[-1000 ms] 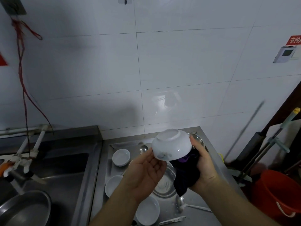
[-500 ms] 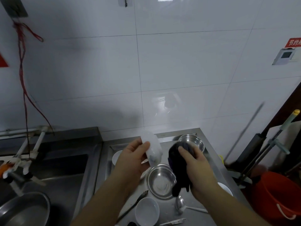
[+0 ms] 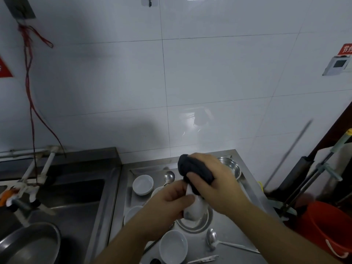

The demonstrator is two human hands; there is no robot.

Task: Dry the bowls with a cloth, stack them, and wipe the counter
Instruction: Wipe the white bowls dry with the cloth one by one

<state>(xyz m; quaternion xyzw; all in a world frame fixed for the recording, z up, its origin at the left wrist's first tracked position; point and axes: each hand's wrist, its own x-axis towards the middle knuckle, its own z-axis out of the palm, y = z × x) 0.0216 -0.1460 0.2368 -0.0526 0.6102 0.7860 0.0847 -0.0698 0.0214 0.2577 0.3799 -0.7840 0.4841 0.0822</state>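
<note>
Drying – left hand (image 3: 169, 204) grips white bowl (image 3: 194, 208) | right hand (image 3: 215, 180) clutches dark cloth (image 3: 194, 168) inside it | other bowls (unstacked) – counter (image 3: 228, 237) unwiped

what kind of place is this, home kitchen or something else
Probably a washing-up area in a canteen or work kitchen, not a home. A stainless steel counter adjoins a deep steel sink, the wall is plain white tile, and a red bucket with mop handles stands beside it.
</note>
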